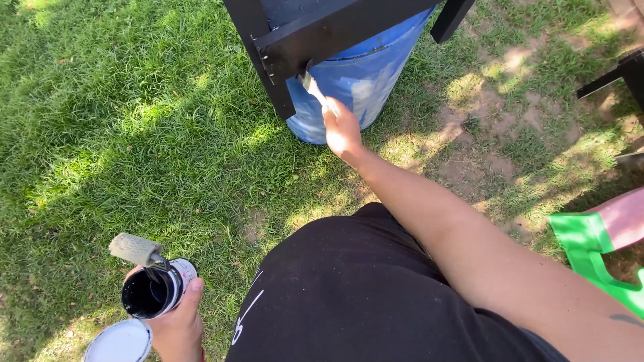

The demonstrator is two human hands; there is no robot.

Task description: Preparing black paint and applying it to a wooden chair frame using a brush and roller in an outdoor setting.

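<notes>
Harsh sunlight dapples the grass (134, 134) through leaf shadows. Bright patches glare. Focus is sharp, with slight edge distortion.

Sunlit grass (134, 134), blue barrel (355, 80), perhaps green plastic sheet (583, 241)

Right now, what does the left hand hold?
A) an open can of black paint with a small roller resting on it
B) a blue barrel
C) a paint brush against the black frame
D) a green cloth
A: the left hand grips an open paint can with black inside, and a small roller lies across its rim.
</notes>
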